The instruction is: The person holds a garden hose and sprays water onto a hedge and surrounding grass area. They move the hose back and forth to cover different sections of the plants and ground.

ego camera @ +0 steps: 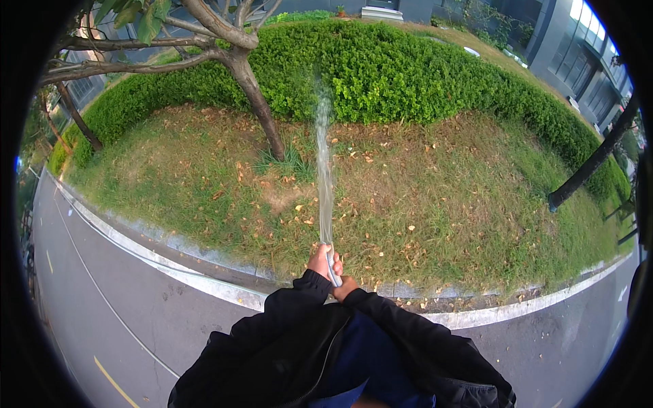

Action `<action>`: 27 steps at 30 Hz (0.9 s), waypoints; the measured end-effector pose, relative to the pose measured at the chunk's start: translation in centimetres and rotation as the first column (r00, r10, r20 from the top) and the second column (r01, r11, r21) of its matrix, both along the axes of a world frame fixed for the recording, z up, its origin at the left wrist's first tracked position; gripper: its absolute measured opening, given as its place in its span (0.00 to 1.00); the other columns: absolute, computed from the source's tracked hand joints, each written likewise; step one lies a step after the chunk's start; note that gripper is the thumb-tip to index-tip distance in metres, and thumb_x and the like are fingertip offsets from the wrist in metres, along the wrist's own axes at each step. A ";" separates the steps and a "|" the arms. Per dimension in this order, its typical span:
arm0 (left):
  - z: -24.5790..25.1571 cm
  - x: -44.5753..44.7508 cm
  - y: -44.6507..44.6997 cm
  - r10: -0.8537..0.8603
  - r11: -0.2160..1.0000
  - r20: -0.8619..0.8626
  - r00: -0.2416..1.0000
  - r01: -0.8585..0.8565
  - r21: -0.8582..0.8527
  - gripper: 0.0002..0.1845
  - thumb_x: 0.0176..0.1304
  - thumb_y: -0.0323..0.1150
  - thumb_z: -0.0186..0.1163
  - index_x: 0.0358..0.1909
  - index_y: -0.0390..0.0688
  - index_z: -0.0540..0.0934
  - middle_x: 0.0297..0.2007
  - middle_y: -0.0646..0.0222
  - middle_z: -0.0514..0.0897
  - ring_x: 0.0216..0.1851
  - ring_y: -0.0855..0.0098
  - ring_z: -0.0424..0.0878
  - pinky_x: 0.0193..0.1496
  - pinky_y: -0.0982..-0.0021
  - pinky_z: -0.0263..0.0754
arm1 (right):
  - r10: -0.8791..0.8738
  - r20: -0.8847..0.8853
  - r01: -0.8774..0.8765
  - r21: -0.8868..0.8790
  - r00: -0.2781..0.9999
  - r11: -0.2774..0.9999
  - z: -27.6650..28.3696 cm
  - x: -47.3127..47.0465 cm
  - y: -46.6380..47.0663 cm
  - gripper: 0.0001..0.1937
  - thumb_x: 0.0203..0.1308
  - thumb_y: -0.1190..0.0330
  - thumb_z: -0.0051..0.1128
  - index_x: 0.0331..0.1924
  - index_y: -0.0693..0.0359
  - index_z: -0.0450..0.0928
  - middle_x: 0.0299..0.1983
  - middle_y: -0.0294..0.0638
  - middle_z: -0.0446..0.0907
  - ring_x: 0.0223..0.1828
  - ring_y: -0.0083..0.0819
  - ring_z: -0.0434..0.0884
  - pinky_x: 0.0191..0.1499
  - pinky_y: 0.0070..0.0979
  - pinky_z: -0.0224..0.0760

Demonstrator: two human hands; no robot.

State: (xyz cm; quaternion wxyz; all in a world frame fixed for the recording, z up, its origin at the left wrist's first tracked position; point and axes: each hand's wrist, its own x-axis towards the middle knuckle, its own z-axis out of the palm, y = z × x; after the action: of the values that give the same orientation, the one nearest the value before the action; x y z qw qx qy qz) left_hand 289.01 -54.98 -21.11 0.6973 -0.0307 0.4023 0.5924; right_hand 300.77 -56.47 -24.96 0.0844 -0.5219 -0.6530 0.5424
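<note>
Both hands hold a pale hose, apparently of braided plastic (333,270), that points away from me over the grass edge. My left hand (321,261) grips it near its open end. Closer to my body, my right hand (345,288) is closed around the lower part of the hose. From the end a stream of water (324,168) shoots forward over the grass (398,214) and breaks into spray against the clipped green hedge (387,76). Where the hose runs behind my right hand is hidden by hand and sleeve.
A leaning tree trunk (257,104) stands left of the stream, its branches reaching overhead. Another trunk (592,163) is at the right. A pale stone curb (474,317) divides the grass from the asphalt road (127,290). Buildings stand behind the hedge.
</note>
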 end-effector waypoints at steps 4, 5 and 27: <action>1.6 0.2 0.0 -0.012 1.000 -0.075 0.997 0.012 0.005 0.14 0.60 0.43 0.45 0.25 0.42 0.64 0.15 0.66 0.65 0.13 0.69 0.64 0.18 0.65 0.62 | -0.067 -0.006 0.067 -0.070 0.998 0.995 1.4 -0.1 -0.3 0.20 0.39 0.57 0.63 0.32 0.66 0.80 0.29 0.52 0.81 0.34 0.42 0.82 0.38 0.34 0.72; 1.7 0.0 -0.2 -0.011 0.999 -0.061 0.998 0.013 0.038 0.12 0.60 0.41 0.45 0.27 0.43 0.64 0.17 0.65 0.67 0.13 0.69 0.65 0.17 0.65 0.62 | -0.054 0.033 0.056 -0.046 0.998 0.997 1.5 -0.3 -0.3 0.19 0.41 0.58 0.61 0.32 0.66 0.79 0.29 0.54 0.81 0.35 0.44 0.82 0.39 0.35 0.72; 5.9 1.9 -2.3 0.030 0.975 -0.278 0.960 0.033 0.218 0.15 0.61 0.39 0.45 0.23 0.38 0.68 0.14 0.64 0.69 0.13 0.71 0.68 0.17 0.70 0.64 | -0.133 -0.139 0.152 0.129 0.981 0.980 0.8 -0.3 -0.8 0.19 0.46 0.55 0.59 0.31 0.65 0.79 0.29 0.55 0.80 0.36 0.46 0.81 0.40 0.35 0.73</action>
State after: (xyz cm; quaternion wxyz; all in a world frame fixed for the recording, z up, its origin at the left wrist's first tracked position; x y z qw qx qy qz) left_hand 290.88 -57.30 -15.25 0.6330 0.1313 0.4287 0.6311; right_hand 300.44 -57.27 -24.17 0.2015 -0.5238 -0.6432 0.5209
